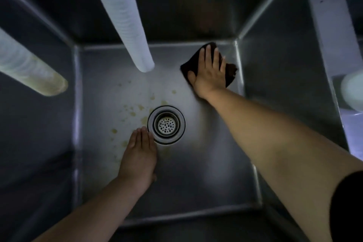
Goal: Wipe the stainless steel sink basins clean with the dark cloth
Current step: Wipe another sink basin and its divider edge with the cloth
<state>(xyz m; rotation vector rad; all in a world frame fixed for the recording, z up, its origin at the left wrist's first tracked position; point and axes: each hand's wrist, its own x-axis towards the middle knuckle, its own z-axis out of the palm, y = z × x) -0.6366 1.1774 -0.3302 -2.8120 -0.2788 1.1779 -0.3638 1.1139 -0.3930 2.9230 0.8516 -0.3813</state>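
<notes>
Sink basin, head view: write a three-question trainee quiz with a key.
1. True or false: the right hand presses the dark cloth flat near the basin's far right corner.
2. The yellowish stains on the sink basin floor lie mostly: A) left of the drain strainer; B) right of it; C) under the cloth.
3. Fill in: the left hand rests open beside the ____.

Key: 1 true; 2 A; 3 drain strainer.

right hand (pixel 209 73) flat on dark cloth (pixel 230 73), left hand (pixel 138 155) beside drain (pixel 166 124)
</notes>
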